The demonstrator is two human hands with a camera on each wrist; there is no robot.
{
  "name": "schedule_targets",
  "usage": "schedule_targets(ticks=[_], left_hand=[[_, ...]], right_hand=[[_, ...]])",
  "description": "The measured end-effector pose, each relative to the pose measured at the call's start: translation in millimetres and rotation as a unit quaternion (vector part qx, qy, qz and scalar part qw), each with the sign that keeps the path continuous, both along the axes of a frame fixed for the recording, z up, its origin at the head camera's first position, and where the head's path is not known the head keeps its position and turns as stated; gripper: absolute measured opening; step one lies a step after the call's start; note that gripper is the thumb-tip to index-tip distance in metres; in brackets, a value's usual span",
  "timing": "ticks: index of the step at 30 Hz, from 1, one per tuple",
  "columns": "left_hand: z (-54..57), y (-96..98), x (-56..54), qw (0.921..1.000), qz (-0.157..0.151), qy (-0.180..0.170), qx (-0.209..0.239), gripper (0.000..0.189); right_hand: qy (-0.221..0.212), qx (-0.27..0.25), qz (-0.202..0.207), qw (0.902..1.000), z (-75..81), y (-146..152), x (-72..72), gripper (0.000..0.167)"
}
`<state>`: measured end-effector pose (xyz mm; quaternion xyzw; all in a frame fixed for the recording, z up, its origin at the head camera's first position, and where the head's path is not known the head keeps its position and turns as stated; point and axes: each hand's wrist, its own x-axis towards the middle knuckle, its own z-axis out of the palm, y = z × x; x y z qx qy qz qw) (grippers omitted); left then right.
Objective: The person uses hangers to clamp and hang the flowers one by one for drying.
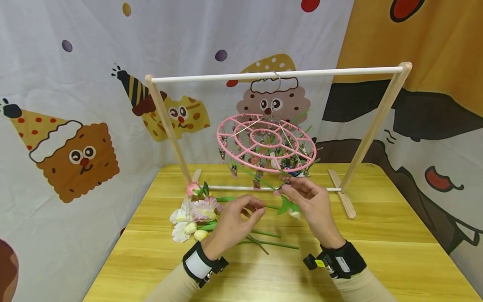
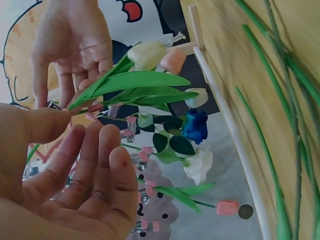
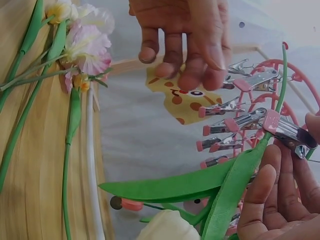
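Note:
A round pink hanger (image 1: 253,167) with metal clips hangs from a rack. My right hand (image 1: 309,201) is at its near edge, its fingers and thumb pinching a metal clip (image 3: 290,135). The clip's pink tips bite the green stem of a white tulip (image 3: 170,227), whose flower hangs head down beside two long leaves (image 3: 225,200). My left hand (image 1: 235,220) hovers just left of the tulip, fingers loosely bent and thumb apart, holding nothing. Other flowers hang in the hanger, among them a blue rose (image 2: 195,126), a white rose (image 2: 199,166) and a pink tulip (image 2: 227,207).
The rack has a white top bar (image 1: 211,78), wooden legs (image 1: 371,130) and a white lower bar (image 2: 225,110) low over the table. Several loose flowers, including a pale pink bloom (image 1: 203,209), lie on the wooden table (image 1: 151,256) at left, stems pointing right. A cartoon-printed cloth (image 1: 113,42) hangs behind.

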<state>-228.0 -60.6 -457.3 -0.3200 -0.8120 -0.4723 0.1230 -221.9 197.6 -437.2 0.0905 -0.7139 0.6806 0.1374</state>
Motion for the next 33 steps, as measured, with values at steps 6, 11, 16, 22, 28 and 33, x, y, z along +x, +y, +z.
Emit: schedule_targets(ticks=[6, 11, 16, 22, 28, 33], left_hand=[[-6.3, -6.7, -0.2, 0.9997, 0.0, -0.012, -0.02, 0.012], [-11.7, -10.7, 0.0, 0.9994, -0.004, -0.021, -0.025, 0.013], [-14.9, -14.2, 1.6, 0.9992, -0.002, -0.027, -0.029, 0.013], [-18.7, -19.7, 1.4, 0.9989, 0.0, -0.019, -0.043, 0.014], [-23.5, -27.6, -0.1, 0.996, 0.0, 0.001, -0.089, 0.02], [-27.6, -33.2, -1.0, 0.991, 0.008, 0.005, -0.134, 0.025]], right_hand=[[-0.002, -0.002, -0.013, 0.9999, 0.3, 3.9, -1.7, 0.038], [-0.002, -0.007, -0.019, 0.9998, 0.7, 7.5, -2.5, 0.037], [0.001, -0.014, -0.022, 0.9997, 0.3, 11.6, -3.9, 0.038], [0.0, -0.015, -0.035, 0.9993, 0.2, 17.0, -6.0, 0.039], [0.006, -0.019, -0.039, 0.999, 2.1, 23.8, -8.7, 0.039], [0.005, -0.025, -0.042, 0.9988, 2.2, 29.9, -11.3, 0.041]])
